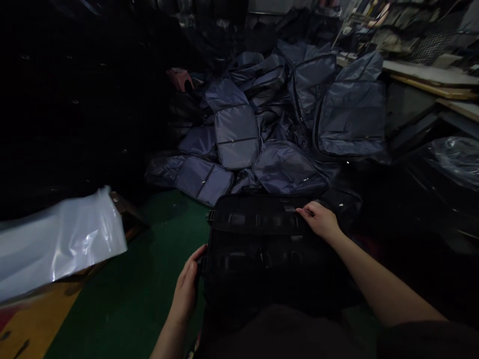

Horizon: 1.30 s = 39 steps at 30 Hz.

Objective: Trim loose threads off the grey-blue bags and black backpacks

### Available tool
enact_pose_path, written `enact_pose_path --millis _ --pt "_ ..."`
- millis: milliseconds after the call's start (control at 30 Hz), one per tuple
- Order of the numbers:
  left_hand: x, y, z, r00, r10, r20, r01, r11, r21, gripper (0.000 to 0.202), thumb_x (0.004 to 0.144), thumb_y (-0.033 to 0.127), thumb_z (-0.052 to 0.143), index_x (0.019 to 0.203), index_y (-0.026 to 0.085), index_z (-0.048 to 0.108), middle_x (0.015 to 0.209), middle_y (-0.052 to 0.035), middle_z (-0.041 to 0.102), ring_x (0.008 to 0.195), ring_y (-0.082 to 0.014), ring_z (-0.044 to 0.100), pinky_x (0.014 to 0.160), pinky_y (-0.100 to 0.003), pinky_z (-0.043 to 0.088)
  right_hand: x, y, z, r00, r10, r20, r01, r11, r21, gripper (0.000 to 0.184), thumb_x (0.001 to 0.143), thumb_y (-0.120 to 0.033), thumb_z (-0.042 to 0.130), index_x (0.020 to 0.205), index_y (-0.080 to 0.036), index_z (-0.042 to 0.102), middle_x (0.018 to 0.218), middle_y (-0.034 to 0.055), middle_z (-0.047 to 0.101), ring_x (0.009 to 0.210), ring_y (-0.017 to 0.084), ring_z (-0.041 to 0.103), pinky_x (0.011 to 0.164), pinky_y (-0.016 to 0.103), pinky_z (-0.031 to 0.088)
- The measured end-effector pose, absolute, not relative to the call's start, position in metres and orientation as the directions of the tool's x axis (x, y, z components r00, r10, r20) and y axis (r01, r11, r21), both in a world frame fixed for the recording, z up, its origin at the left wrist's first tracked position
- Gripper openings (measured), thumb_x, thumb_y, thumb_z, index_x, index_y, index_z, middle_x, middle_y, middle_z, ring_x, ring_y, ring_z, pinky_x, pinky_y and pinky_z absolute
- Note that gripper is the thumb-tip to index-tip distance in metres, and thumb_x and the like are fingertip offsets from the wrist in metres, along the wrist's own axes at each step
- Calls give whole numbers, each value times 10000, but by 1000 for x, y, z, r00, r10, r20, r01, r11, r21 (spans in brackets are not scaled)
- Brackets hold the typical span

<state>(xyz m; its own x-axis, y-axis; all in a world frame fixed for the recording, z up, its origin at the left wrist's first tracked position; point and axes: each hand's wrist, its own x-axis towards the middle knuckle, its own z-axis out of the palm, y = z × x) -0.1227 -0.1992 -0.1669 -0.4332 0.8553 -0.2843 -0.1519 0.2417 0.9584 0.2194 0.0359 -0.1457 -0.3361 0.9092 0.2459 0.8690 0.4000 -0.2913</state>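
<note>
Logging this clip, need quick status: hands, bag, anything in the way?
Left hand gripping black bag at its left side. Right hand on its far edge. Grey-blue padded bags piled just beyond.

Worn on the person's head, the one camera looks forward and down from close above the left hand (186,284) at 7 o'clock, the right hand (320,220) at 4 o'clock and the black bag (262,249) at 6 o'clock, with the heap of navy bags (262,124) farther off at 12 o'clock.

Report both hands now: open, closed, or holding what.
Left hand: closed on the side edge of the black bag.
Right hand: pinching a small metal tab on the bag, probably a zipper pull; too dark to be sure.
</note>
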Motion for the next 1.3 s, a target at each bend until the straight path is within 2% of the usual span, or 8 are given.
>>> enact_pose_path --millis 167,367,500,633,1167,1300 --pt "-133 -200 -171 -401 880 -252 -205 182 962 422 860 441 461 1191 202 568 1278 -75 553 1198 -259 477 1034 -390 338 220 36 -147 -339 908 248 864 405 -300 418 840 -577 464 679 -207 572 705 -7 585 604 122 542 530 239 337" --pt "-140 -205 -176 -466 822 -327 -260 226 939 402 799 426 568 1130 200 600 1145 -77 634 1119 -252 540 948 -355 416 222 36 -149 -340 905 255 864 408 -295 437 838 -594 447 676 -208 573 705 -2 582 600 125 535 521 244 325" --pt "-148 -211 -179 -520 783 -341 -275 224 935 416 752 427 631 1092 189 616 1013 -67 672 976 -218 603 864 -323 461 224 35 -149 -326 910 256 867 396 -302 455 835 -607 438 659 -207 562 687 -2 572 599 126 532 517 245 319" --pt "-155 -217 -182 -547 775 -315 -206 240 949 429 728 416 664 1088 188 615 941 -51 676 877 -186 611 829 -301 465 225 33 -150 -315 915 253 873 384 -301 461 832 -616 434 654 -207 553 688 -8 570 587 119 521 516 245 316" --pt "-146 -218 -160 -519 827 -215 38 273 961 380 729 398 662 1056 211 613 893 -15 599 878 -186 567 830 -305 462 229 30 -148 -305 918 253 878 374 -299 458 834 -610 431 656 -208 559 700 -1 576 618 131 538 514 247 310" --pt "-141 -212 -151 -498 847 -186 133 287 949 389 743 422 640 1074 223 599 941 -27 602 920 -202 570 842 -320 460 230 29 -147 -299 917 262 877 373 -303 468 834 -615 425 651 -206 556 710 4 578 629 134 538 522 249 310"
